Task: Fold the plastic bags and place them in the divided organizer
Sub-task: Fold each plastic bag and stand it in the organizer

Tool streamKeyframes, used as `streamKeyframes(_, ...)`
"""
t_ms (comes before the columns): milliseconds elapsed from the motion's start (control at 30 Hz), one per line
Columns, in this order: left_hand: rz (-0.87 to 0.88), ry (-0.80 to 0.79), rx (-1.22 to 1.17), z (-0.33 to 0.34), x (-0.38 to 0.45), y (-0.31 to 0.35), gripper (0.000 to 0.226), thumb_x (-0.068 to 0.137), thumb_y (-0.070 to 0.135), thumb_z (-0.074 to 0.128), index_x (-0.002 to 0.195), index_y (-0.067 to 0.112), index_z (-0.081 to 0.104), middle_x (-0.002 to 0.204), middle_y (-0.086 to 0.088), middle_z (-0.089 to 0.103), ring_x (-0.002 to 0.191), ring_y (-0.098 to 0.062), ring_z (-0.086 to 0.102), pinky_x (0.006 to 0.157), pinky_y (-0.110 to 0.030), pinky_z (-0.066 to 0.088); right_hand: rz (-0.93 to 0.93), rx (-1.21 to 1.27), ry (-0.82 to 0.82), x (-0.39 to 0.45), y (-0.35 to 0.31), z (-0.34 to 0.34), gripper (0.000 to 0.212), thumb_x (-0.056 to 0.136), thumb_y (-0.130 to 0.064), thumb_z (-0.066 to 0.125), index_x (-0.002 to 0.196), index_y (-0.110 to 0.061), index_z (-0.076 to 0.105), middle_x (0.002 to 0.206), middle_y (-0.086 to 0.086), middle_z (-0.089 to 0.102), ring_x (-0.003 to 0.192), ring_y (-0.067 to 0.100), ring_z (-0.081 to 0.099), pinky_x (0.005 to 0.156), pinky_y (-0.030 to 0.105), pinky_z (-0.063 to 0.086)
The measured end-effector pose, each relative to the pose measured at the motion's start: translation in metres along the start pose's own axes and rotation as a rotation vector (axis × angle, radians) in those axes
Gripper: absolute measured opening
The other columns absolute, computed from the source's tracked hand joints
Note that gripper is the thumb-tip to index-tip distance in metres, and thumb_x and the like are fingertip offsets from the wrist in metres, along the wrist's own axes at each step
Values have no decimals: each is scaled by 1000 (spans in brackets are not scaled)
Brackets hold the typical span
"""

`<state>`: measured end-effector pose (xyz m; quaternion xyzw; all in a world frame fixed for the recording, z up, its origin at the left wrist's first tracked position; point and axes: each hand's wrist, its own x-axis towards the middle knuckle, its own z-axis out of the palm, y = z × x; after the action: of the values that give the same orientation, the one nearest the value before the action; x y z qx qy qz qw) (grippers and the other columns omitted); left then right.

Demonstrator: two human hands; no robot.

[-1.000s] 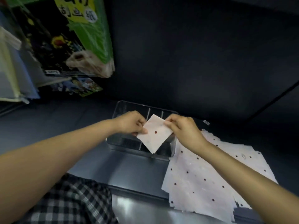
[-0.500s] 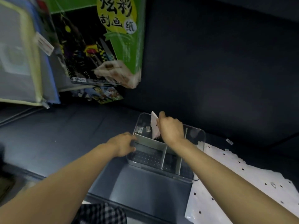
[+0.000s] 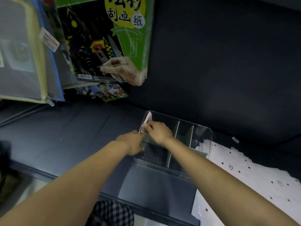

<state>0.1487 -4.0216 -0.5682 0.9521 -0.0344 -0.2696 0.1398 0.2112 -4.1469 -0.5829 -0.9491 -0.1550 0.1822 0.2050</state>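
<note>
A clear divided organizer stands on the dark table, with upright dividers splitting it into several compartments. My right hand reaches into its far left compartment and pinches a small folded white plastic bag, which stands upright against the left wall. My left hand grips the organizer's left edge. A stack of flat white plastic bags with dark dots lies on the table to the right of the organizer.
A green and black boxed art-paper pack and a zipped file pouch hang at the upper left. A dark wall rises behind the organizer. The table's front edge runs close to my body.
The folded bag went from both hands in front of the organizer into its far left compartment, held by my right hand alone. My left hand moved onto the organizer's left edge.
</note>
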Motion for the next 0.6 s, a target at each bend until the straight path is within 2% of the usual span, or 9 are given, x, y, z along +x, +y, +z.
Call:
streamKeyframes(133,-121,73,236,-3,-5,21,47,95,38,48,139,23,39,132,-6,46,119,-26,50,84,-35,41,-77,8,-89,-19,29,-13,32,98,-35,38,107,-19,65,114,8,64,107,27,56,91,42,46)
streamKeyframes(233,-139,193,349,1,-12,46,37,95,27,49,130,18,49,128,-5,50,114,-24,53,77,-32,39,-125,71,-92,-44,56,-27,29,98,-28,44,119,-21,63,128,3,60,118,19,53,100,30,41)
streamKeyframes(333,15,239,298,13,-21,75,33,96,31,48,123,15,54,126,-7,53,109,-27,57,76,-34,44,-143,126,-19,-78,88,-40,30,97,-23,49,123,-17,61,129,1,60,120,15,53,95,20,35)
streamKeyframes(433,199,199,221,40,-29,103,30,95,35,47,119,19,55,126,-6,52,112,-29,54,82,-36,46,-105,221,76,-119,127,-46,28,96,-20,52,121,-17,62,126,-1,61,116,13,54,94,16,35)
streamKeyframes(533,342,123,105,76,-32,128,33,96,35,47,125,21,51,130,-3,47,119,-24,47,91,-36,44,-43,217,142,-168,172,-40,28,94,-21,55,121,-19,61,125,-2,60,115,12,54,94,15,36)
streamKeyframes(600,434,73,45,101,-34,147,37,96,34,48,131,21,48,134,-1,44,124,-22,42,97,-35,41,-4,121,103,-206,203,-28,35,91,-28,59,125,-22,57,129,-4,56,118,12,52,95,16,35)
